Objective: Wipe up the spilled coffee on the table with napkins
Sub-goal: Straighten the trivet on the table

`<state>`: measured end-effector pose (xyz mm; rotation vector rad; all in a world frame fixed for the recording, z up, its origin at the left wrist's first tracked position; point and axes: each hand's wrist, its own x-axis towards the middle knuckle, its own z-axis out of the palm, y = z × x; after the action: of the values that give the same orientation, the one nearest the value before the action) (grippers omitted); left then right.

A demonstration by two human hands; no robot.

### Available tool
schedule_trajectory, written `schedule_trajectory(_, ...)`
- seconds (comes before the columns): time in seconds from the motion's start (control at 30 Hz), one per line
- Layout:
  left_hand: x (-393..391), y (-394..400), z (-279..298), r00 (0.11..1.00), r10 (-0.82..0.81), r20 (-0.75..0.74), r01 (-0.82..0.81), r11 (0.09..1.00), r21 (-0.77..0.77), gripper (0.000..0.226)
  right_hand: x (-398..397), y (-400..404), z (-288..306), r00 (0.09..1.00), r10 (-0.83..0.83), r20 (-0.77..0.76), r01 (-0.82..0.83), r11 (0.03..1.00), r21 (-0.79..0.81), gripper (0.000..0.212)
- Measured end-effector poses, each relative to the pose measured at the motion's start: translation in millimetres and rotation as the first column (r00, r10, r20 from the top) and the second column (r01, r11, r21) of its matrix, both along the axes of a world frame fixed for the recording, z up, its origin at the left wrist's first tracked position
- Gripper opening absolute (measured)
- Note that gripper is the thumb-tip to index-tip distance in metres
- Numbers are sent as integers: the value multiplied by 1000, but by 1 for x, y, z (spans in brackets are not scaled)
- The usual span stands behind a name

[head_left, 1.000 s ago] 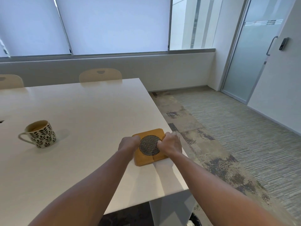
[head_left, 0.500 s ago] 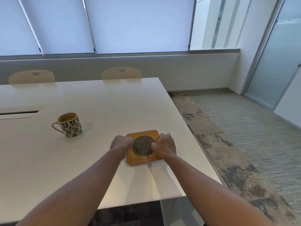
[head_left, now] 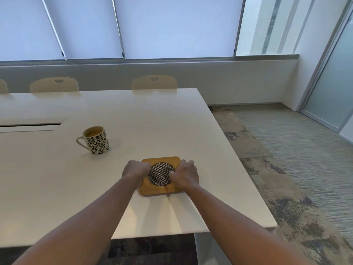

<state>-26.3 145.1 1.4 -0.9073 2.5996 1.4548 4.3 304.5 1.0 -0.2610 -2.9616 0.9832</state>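
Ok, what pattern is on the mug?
The mug has black leaf sprigs on white, with a plain white handle, seen in the head view.

Both hands on the wooden box (head_left: 160,176) near the table's (head_left: 172,119) right edge: left hand (head_left: 136,170) grips its left side, right hand (head_left: 185,174) its right side. Only obstacle on the surface is the mug (head_left: 97,140), up-left of the box, well apart, handle pointing left. Bare tabletop between mug and box, also beyond the box to the far edge and on the near side under the forearms. Chair backs (head_left: 154,82) line the far edge. Slot in the tabletop (head_left: 30,124) at far left
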Motion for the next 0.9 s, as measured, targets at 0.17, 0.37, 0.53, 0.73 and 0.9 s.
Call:
schedule_trajectory(0.17,3,-7,-4,1000,2,-2,-2,1000,-22,15,3,-7,-2,1000,17,10,-18,1000,15,43)
schedule_trajectory(0.37,5,-12,-8,1000,12,11,-11,994,-109,17,5,-16,-3,999,30,32,-31,999,39,43)
schedule_trajectory(0.53,4,-13,-9,998,-27,48,35,987,-156,17,6,-17,-6,998,31,47,-34,998,60,42)
schedule_trajectory(0.73,5,-17,-11,995,-83,61,93,978,-186,13,4,-20,-4,994,47,98,-54,996,69,46)
schedule_trajectory(0.9,0,-27,-12,993,-99,69,110,979,-170,17,-4,-24,4,986,45,162,-66,990,123,54)
